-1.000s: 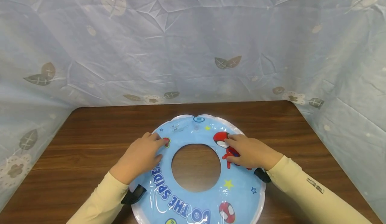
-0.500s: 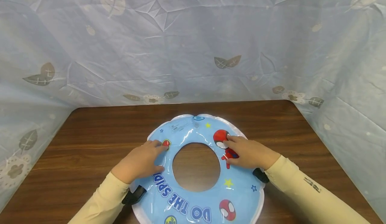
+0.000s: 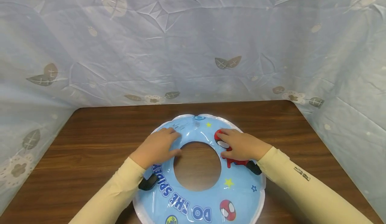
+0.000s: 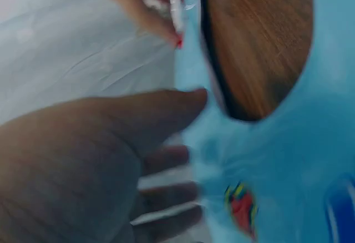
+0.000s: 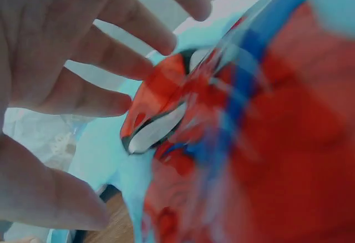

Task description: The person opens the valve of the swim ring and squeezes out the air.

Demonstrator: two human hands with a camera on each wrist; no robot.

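Note:
A blue inflatable swim ring (image 3: pixel 242 192) with a pale scalloped edge lies flat on the brown table, its top printed with lettering, stars and red cartoon figures. Over its upper left part is my left hand (image 3: pixel 157 147), fingers loosely extended and thumb pointing towards the central hole. The left wrist view shows that hand (image 4: pixel 83 160) holding nothing. My right hand (image 3: pixel 243 144) lies over the red figure (image 3: pixel 228 214) side of the ring at the upper right. Its fingers (image 5: pixel 111 57) are spread in the right wrist view, grasping nothing; whether they touch the vinyl, I cannot tell.
The dark wood-grain table (image 3: pixel 105 133) extends around the ring to a rounded far edge. A pale blue-grey curtain (image 3: pixel 193 49) with leaf and flower prints hangs behind it and at both sides. Each wrist carries a black strap (image 3: pixel 148 182).
My left hand has shifted right and away from me, further over the ring towards its hole. The right hand has moved slightly left and forward. The ring stays in nearly the same place.

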